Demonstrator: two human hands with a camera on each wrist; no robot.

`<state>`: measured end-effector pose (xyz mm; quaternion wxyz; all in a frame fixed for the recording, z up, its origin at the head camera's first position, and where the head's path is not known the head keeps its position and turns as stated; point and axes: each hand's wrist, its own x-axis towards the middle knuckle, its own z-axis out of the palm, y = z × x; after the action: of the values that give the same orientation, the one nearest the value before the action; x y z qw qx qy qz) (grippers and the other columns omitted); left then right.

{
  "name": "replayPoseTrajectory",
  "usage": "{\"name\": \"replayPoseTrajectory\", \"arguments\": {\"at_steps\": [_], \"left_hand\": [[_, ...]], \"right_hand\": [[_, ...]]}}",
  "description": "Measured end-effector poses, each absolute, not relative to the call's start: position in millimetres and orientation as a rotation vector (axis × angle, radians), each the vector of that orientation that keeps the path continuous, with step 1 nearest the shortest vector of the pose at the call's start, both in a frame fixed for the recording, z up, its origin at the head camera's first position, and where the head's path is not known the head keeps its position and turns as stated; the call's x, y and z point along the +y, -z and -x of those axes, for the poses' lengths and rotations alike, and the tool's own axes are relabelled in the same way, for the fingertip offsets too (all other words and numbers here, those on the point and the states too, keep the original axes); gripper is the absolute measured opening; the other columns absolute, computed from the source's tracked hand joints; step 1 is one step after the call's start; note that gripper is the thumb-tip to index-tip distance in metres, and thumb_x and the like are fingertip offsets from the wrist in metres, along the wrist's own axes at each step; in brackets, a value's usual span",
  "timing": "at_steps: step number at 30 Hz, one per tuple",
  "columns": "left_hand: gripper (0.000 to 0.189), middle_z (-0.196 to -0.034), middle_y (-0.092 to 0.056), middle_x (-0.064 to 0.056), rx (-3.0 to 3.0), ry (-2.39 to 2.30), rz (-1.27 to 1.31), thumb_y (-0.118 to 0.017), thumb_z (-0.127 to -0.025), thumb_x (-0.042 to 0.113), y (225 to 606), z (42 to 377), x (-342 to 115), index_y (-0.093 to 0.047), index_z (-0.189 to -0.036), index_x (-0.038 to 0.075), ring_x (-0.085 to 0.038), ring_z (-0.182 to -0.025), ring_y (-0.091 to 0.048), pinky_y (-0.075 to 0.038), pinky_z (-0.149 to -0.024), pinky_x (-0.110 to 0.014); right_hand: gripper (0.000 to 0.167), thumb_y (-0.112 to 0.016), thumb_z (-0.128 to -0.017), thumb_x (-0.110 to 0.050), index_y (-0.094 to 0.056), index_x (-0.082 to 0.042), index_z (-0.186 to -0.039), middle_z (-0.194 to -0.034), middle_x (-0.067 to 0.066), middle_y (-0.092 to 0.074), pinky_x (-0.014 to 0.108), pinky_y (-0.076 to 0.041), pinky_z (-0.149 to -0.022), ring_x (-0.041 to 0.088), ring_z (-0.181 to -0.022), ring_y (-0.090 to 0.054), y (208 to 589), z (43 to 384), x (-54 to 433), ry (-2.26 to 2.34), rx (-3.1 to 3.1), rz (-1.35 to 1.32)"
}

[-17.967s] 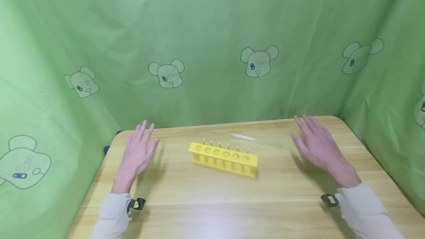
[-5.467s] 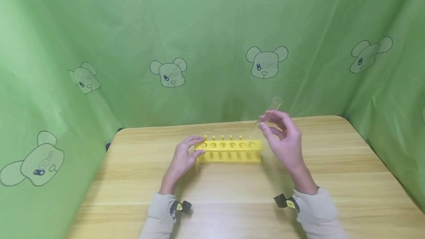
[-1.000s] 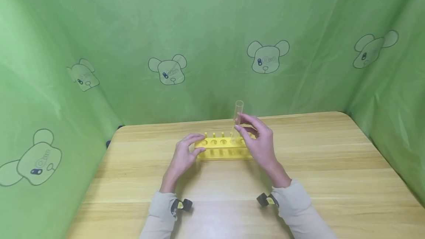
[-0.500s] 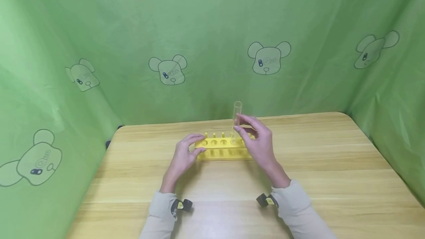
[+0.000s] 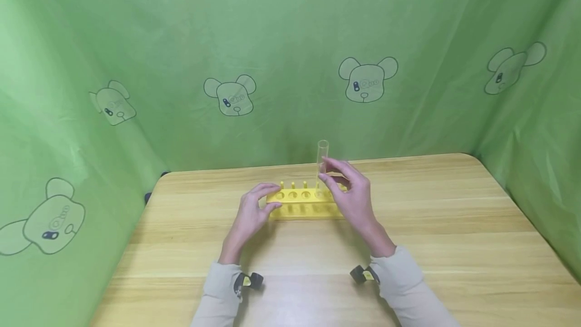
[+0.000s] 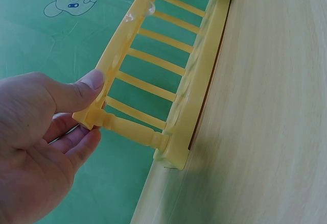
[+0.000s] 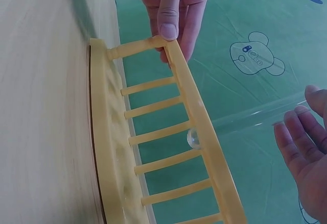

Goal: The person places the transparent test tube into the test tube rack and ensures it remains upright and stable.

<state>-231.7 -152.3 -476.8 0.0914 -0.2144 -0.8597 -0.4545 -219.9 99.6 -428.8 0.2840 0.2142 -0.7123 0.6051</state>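
Observation:
A yellow test tube rack (image 5: 301, 211) stands on the table, its top bar pierced by a row of holes. At its left end my left hand (image 5: 249, 211) grips the top bar, with the thumb in front and fingers behind. My right hand (image 5: 356, 196) pinches a clear glass test tube (image 5: 323, 151) between thumb and fingers, upright over the right half of the rack. In the right wrist view the tube's rounded bottom (image 7: 194, 138) pokes just below the top bar (image 7: 207, 132), well above the base (image 7: 104, 132). The right hand hides the rack's right end in the head view.
The wooden table (image 5: 181, 246) has a rounded far right corner. A green curtain (image 5: 281, 24) with bear-head prints hangs behind it and on both sides. Short yellow pegs (image 5: 293, 184) rise along the rack's back edge.
Since the first frame, the tube was picked up from the table and the rack turned square and gripped. Over the last second, the tube has sunk slightly and shifted a little left.

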Motion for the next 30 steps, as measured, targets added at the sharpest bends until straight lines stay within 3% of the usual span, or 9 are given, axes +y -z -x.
{"name": "replayPoseTrajectory", "arguments": {"at_steps": [15, 22, 30], "left_hand": [[0.042, -0.127, -0.069, -0.010, -2.558, 1.340, 0.634, -0.081, -0.085, 0.003, 476.8, 232.1, -152.5, -0.070, -0.125, 0.001, -0.026, -0.122, -0.063, -0.048, -0.111, -0.037], [0.042, -0.128, -0.069, -0.010, -2.554, 1.353, 0.631, -0.081, -0.084, 0.002, 477.9, 231.9, -152.6, -0.070, -0.125, 0.001, -0.026, -0.122, -0.063, -0.048, -0.111, -0.038], [0.042, -0.128, -0.069, -0.010, -2.558, 1.344, 0.631, -0.081, -0.084, 0.002, 476.5, 232.1, -152.0, -0.070, -0.125, 0.001, -0.026, -0.122, -0.063, -0.048, -0.111, -0.037]], "right_hand": [[0.039, -0.073, -0.087, 0.012, -0.067, 0.004, -0.125, -0.108, 0.017, -0.072, 0.030, -0.062, -0.084, 0.031, -0.099, -0.070, 432.7, 222.9, 100.2, -1.617, -1.949, -0.535], [0.040, -0.073, -0.083, 0.019, -0.065, 0.011, -0.121, -0.106, 0.023, -0.071, 0.034, -0.064, -0.082, 0.039, -0.096, -0.068, 435.6, 224.3, 99.2, -1.590, -1.967, -0.520], [0.039, -0.074, -0.088, 0.010, -0.067, 0.002, -0.125, -0.110, 0.017, -0.071, 0.030, -0.062, -0.085, 0.030, -0.100, -0.069, 438.6, 223.9, 102.7, -1.628, -1.987, -0.538]]}}
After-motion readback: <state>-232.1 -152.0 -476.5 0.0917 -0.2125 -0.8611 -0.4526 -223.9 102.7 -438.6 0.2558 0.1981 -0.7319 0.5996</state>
